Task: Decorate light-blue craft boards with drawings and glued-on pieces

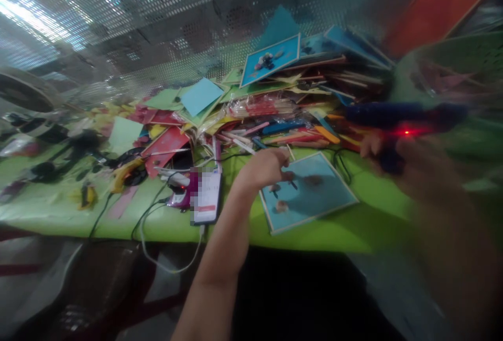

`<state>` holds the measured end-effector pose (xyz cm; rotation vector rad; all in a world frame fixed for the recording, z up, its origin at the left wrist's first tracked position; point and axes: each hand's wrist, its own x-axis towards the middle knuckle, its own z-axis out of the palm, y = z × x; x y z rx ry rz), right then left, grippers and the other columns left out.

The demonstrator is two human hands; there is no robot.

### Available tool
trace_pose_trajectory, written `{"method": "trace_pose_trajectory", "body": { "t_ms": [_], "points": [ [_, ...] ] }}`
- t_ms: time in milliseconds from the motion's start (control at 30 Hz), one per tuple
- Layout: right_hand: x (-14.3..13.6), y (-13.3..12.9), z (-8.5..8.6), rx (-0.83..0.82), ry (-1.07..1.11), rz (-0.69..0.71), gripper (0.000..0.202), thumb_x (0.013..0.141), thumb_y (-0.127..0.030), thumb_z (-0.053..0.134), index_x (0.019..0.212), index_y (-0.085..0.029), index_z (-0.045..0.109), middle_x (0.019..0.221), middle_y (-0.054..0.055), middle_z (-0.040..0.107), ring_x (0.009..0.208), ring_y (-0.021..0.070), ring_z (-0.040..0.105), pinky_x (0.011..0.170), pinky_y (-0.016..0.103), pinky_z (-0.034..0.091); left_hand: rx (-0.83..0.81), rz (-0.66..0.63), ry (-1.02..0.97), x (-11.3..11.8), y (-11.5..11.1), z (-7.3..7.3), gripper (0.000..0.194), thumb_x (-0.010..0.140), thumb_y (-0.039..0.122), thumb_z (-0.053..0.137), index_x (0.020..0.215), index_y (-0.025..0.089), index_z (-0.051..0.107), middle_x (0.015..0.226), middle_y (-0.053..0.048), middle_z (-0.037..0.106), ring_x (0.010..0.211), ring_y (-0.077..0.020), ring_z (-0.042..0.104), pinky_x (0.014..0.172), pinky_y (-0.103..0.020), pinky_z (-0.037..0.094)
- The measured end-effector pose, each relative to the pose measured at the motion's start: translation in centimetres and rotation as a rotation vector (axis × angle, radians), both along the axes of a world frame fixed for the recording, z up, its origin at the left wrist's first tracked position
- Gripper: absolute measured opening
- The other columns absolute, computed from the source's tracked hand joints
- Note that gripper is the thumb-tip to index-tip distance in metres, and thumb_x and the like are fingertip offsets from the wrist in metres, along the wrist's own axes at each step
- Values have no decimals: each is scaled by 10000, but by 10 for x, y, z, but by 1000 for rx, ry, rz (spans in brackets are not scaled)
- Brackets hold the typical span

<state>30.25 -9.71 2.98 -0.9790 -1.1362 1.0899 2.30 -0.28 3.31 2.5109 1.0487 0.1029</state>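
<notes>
A light-blue board with a pale border [330, 202] lies on the green tabletop in front of me. Small pebble-like pieces [282, 206] and short dark sticks [294, 185] are on it. My left hand [271, 167] is over the board's upper left part, fingers curled and closed; what they hold, if anything, is too small to make out. To the right, my right hand [408, 160] grips a dark blue glue gun [387, 114] with a red light glowing on it. This hand and the glue gun are blurred, raised beside the board.
Behind the board is a heap of coloured cards, sticks and plastic packets [263, 108], with a blue framed picture [271, 61] on top. Left of my arm lie a phone [208, 197] on a cable and a yellow glue gun [126, 173]. A green basket [451, 68] stands right.
</notes>
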Motion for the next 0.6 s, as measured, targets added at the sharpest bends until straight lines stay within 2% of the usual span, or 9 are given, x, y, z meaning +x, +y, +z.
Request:
{"method": "trace_pose_trajectory", "body": {
  "t_ms": [133, 267, 433, 600],
  "points": [
    [1, 0, 0, 30, -24, -12, 456, 774, -631, 792, 771, -184, 706, 818, 63, 628, 519, 113, 506, 426, 284, 333, 48, 33, -115, 0, -1, 12, 120, 860, 296, 690, 850, 178, 670, 886, -31, 683, 776, -172, 589, 694, -297, 396],
    [0, 0, 0, 24, -15, 5, 443, 782, -625, 793, 802, -189, 721, 812, 58, 626, 520, 113, 500, 431, 285, 342, 38, 16, -155, 13, -10, 17, 84, 889, 256, 674, 872, 174, 683, 898, -38, 696, 812, -185, 615, 733, -307, 425],
    [-1, 0, 1, 50, -4, 3, 449, 782, -617, 799, 771, -176, 718, 813, 59, 649, 505, 110, 528, 451, 288, 375, 107, -143, -180, 34, -21, -2, 166, 925, 336, 687, 967, 176, 680, 999, -64, 738, 1007, -235, 653, 906, -337, 448],
    [-2, 1, 1, 68, -12, -2, 455, 788, -631, 791, 782, -180, 728, 809, 50, 657, 493, 108, 527, 456, 291, 372, 168, -220, -135, 43, -24, -23, 156, 954, 317, 597, 956, 182, 674, 933, -60, 718, 900, -214, 633, 816, -322, 429]
  ]
}}
